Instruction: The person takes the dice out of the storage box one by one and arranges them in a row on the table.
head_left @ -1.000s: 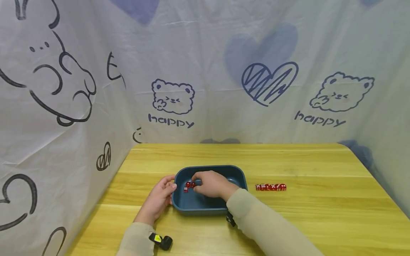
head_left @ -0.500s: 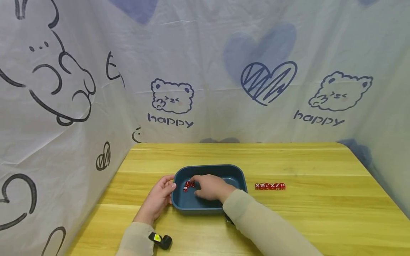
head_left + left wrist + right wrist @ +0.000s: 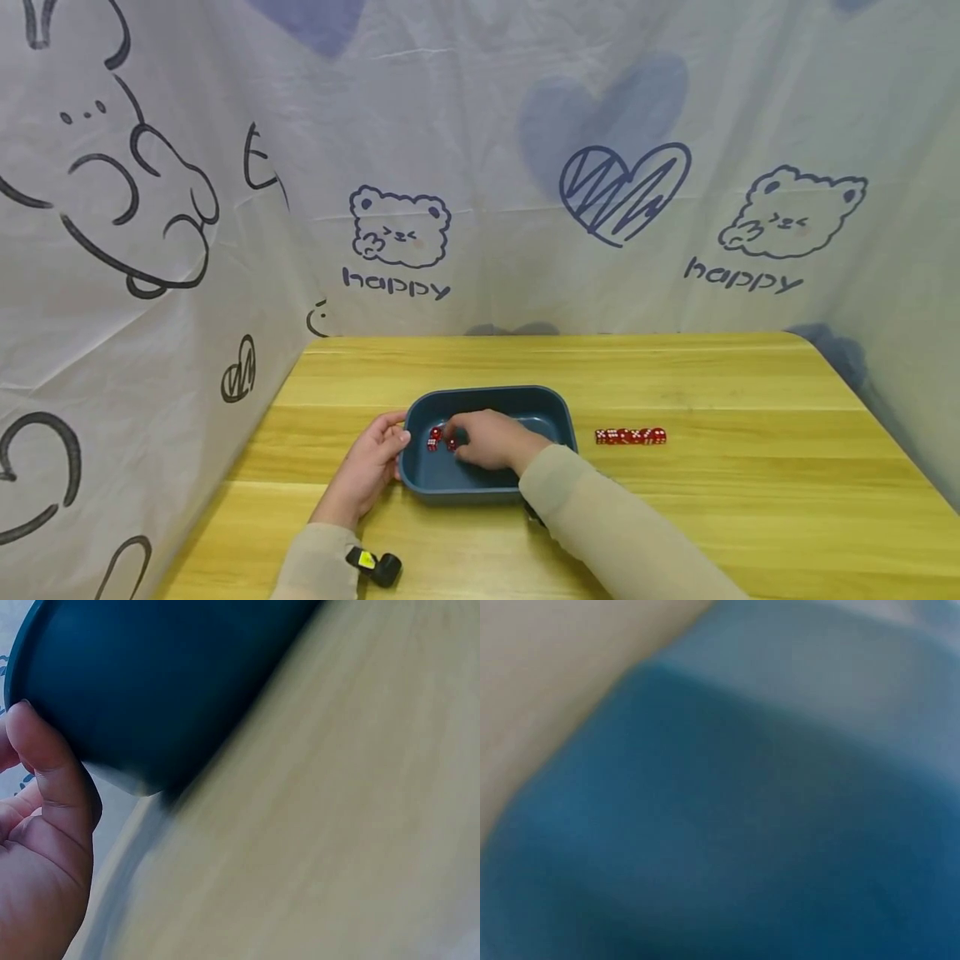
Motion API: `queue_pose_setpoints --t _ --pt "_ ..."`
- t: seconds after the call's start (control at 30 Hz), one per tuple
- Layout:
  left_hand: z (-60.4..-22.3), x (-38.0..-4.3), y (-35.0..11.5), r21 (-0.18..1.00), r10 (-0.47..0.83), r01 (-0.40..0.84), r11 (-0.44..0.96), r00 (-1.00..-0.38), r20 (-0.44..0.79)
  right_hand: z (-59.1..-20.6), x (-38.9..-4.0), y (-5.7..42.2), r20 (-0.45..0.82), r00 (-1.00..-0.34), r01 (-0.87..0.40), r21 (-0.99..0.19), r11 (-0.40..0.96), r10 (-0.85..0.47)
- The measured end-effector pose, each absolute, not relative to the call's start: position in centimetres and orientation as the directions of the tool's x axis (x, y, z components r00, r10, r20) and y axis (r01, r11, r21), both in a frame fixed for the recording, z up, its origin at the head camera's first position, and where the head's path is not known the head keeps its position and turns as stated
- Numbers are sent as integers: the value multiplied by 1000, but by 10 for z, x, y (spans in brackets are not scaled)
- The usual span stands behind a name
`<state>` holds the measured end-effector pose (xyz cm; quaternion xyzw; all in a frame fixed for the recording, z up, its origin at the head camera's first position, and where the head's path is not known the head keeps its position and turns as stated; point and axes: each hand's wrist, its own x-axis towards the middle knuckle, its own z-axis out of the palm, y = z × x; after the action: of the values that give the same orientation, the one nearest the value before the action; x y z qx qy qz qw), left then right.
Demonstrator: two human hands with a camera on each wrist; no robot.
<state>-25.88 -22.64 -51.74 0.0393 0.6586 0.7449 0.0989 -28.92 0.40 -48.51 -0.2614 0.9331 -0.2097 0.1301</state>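
My left hand (image 3: 369, 463) holds the left end of a dark blue rectangular box (image 3: 468, 497). In the left wrist view, its thumb (image 3: 49, 754) presses the box's end wall near the rim. My right hand (image 3: 491, 439) reaches inside with bent fingers. One red die (image 3: 452, 445) sits between its thumb and index finger, seemingly pinched against the box floor. Just left of it, two more red dice, an upper one (image 3: 436, 432) and a lower one (image 3: 432, 445), lie close together. The right wrist view has only blurred blue box wall (image 3: 705, 802); no fingers show there.
Right of the box, several red dice form a straight row (image 3: 630, 437) on the yellow wood-grain table (image 3: 735, 492). A printed white cloth (image 3: 495, 250) hangs behind and along the sides. A small black wrist camera (image 3: 384, 568) is on the left sleeve.
The die by my right index finger has shifted toward me, from beside the fingertip to between finger and thumb. My left hand keeps its hold on the box.
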Motion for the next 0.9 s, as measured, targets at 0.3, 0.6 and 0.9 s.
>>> queue_pose_setpoints --t 0.3,0.6,0.9 --pt "-518 -258 -226 988 183 -104 -113 -980 -82 -482 -286 5 -146 -802 -461 -466 755 -579" --pt "-517 -259 -225 989 189 -92 -116 -980 -69 -481 -287 6 -143 -793 -481 -450 752 -593" --pt "-518 -259 -226 988 198 -87 -126 -978 -61 -479 -284 4 -92 -773 -519 -477 709 -628"
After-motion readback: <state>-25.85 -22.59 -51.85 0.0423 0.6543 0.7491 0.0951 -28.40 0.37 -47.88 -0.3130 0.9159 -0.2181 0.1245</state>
